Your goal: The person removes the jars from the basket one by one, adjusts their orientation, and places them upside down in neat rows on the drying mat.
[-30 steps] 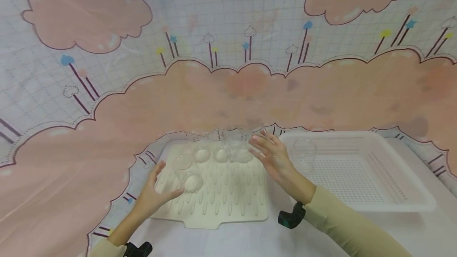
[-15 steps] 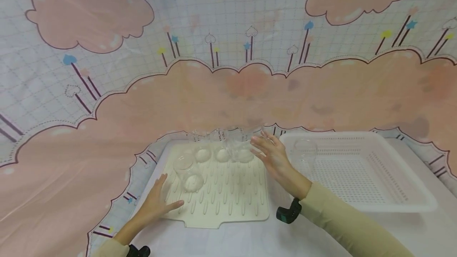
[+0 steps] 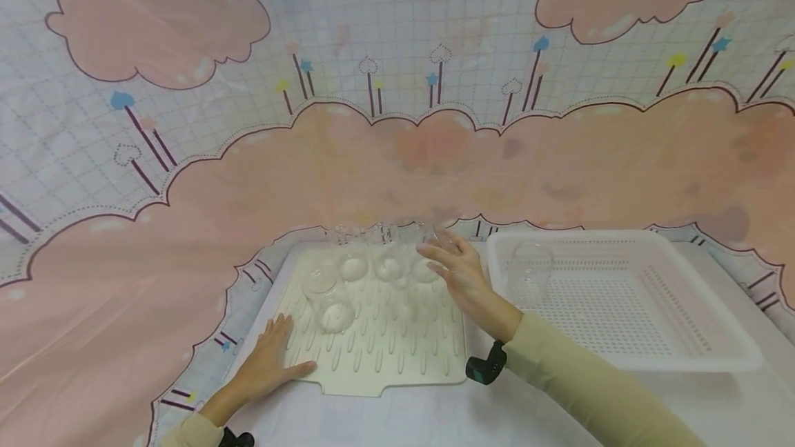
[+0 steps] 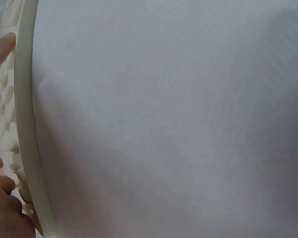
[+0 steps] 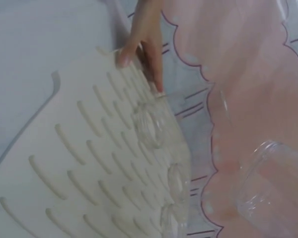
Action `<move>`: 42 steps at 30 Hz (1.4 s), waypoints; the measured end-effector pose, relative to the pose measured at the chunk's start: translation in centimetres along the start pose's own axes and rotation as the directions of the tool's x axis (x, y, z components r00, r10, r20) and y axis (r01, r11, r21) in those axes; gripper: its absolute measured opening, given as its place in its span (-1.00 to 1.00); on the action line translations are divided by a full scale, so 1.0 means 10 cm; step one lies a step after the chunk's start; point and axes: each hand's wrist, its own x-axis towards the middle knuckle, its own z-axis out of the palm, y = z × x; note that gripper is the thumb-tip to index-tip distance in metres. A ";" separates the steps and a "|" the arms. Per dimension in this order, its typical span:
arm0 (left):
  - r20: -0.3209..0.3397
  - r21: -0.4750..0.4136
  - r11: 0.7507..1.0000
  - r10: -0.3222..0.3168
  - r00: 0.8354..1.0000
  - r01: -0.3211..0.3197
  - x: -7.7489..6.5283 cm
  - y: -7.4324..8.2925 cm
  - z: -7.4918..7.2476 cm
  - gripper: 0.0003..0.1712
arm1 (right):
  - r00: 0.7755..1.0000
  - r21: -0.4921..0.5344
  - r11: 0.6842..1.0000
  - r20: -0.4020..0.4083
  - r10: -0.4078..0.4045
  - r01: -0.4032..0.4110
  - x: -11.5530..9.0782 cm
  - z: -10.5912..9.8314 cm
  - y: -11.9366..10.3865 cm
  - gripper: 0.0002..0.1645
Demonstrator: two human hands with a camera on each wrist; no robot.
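Observation:
A cream ridged draining mat (image 3: pixel 385 357) lies on the white table, with clear drinking glasses standing on it. One glass (image 3: pixel 336 317) stands toward the left of the mat; others, including a glass (image 3: pixel 352 267), stand along its back. My left hand (image 3: pixel 263 364) rests at the mat's left edge, fingers spread, thumb near the front edge. In the left wrist view, the thumb (image 4: pixel 1 50) lies over the rim. My right hand (image 3: pixel 468 285) is above the back right part, holding a clear glass (image 5: pixel 273 193), tilted in the right wrist view. That hand's fingers are outside that view.
Right of the mat sits a white perforated plastic basket (image 3: pixel 702 354), with a clear glass (image 3: pixel 531 271) at its left end. Behind everything hangs a cartoon-printed cloth (image 3: pixel 397 171). The glasses' transparent outlines overlap at the back.
My right hand has moved left over the mat with the glass. My left hand has come down and toward me to the mat's left edge.

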 end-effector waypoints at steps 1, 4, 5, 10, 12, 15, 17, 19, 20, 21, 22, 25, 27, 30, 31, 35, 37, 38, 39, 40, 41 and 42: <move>0.006 0.004 1.000 -0.003 1.000 0.003 0.00 0.00 0.00 0.36 | 1.000 -0.017 1.000 0.001 0.000 0.000 0.01 0.02 0.02 -0.17; 0.011 0.019 1.000 -0.008 1.000 0.008 0.00 0.00 0.00 0.35 | 1.000 -0.050 0.999 0.001 -0.002 0.002 0.03 0.07 0.07 -0.16; 0.014 0.030 1.000 -0.007 1.000 0.007 0.00 0.00 0.00 0.35 | 1.000 -0.058 0.998 0.000 -0.001 0.001 0.03 0.08 0.09 -0.15; 0.020 0.074 0.997 -0.002 1.000 0.001 -0.01 -0.01 0.01 0.32 | 1.000 -0.101 0.995 -0.010 0.009 -0.010 0.05 0.16 0.19 -0.13; 0.024 0.084 0.996 -0.003 1.000 0.001 -0.02 0.00 0.00 0.29 | 1.000 -0.137 0.991 -0.018 0.002 -0.004 0.06 0.18 0.23 -0.14; 0.033 0.089 0.996 -0.005 0.999 0.002 -0.02 0.00 0.00 0.27 | 0.999 -0.182 0.983 -0.026 -0.020 0.015 0.06 0.21 0.28 -0.15; 0.036 0.088 0.996 -0.003 0.999 0.000 -0.02 0.00 -0.01 0.27 | 0.999 -0.205 0.978 -0.025 -0.033 0.027 0.07 0.23 0.32 -0.18; 0.036 0.086 0.996 0.000 0.999 -0.003 -0.02 0.00 -0.01 0.27 | 0.999 -0.217 0.976 -0.012 -0.038 0.035 0.09 0.24 0.35 -0.17; 0.036 0.087 0.996 0.001 0.999 -0.004 -0.02 0.00 -0.01 0.27 | 0.999 -0.230 0.973 -0.005 -0.036 0.034 0.10 0.24 0.37 -0.17; 0.037 0.090 0.996 0.002 0.999 -0.005 -0.02 -0.01 -0.01 0.27 | 0.999 -0.248 0.968 0.005 -0.034 0.034 0.11 0.24 0.40 -0.17; 0.038 0.092 0.996 0.002 0.999 -0.005 -0.02 -0.01 -0.01 0.27 | 0.999 -0.264 0.964 0.012 -0.030 0.032 0.11 0.24 0.42 -0.16; 0.044 0.103 0.995 0.003 0.999 -0.007 -0.02 -0.02 0.00 0.27 | 0.999 -0.316 0.948 0.029 -0.026 0.033 0.13 0.25 0.49 -0.13; 0.052 0.101 0.995 0.003 0.999 -0.008 -0.02 -0.02 0.00 0.26 | 0.999 -0.341 0.940 0.027 -0.022 0.030 0.13 0.26 0.52 -0.12; 0.065 0.091 0.996 0.001 0.998 -0.007 -0.03 -0.02 0.01 0.25 | 1.000 -0.383 0.924 0.031 -0.005 0.016 0.15 0.26 0.59 -0.08; 0.067 0.088 0.996 0.000 0.998 -0.006 -0.03 -0.03 0.01 0.25 | 0.999 -0.394 0.919 0.034 0.004 0.010 0.16 0.26 0.61 -0.07; 0.080 0.089 0.996 -0.007 0.997 -0.001 -0.02 -0.05 0.03 0.26 | 0.998 -0.431 0.902 0.057 0.026 0.001 0.18 0.26 0.68 -0.06; 0.079 0.096 0.995 -0.007 0.997 0.000 -0.02 -0.06 0.03 0.26 | 0.997 -0.428 0.904 0.074 0.030 0.005 0.18 0.26 0.70 -0.07; 0.082 0.098 0.995 -0.008 0.997 0.000 -0.02 -0.06 0.03 0.27 | 0.996 -0.430 0.903 0.081 0.031 0.007 0.18 0.26 0.71 -0.08; 0.081 0.099 0.995 -0.006 0.997 -0.002 -0.02 -0.06 0.02 0.27 | 0.995 -0.432 0.902 0.091 0.031 0.011 0.19 0.27 0.72 -0.07; 0.081 0.099 0.995 -0.004 0.997 -0.004 -0.01 -0.06 0.02 0.26 | 0.995 -0.435 0.900 0.097 0.031 0.015 0.19 0.27 0.73 -0.08; 0.082 0.098 0.995 -0.006 0.997 -0.003 -0.01 -0.05 0.02 0.26 | 0.994 -0.439 0.898 0.102 0.030 0.017 0.20 0.27 0.74 -0.08; 0.082 0.100 0.995 -0.004 0.997 -0.004 -0.01 -0.05 0.01 0.26 | 0.994 -0.442 0.897 0.105 0.033 0.017 0.20 0.28 0.75 -0.08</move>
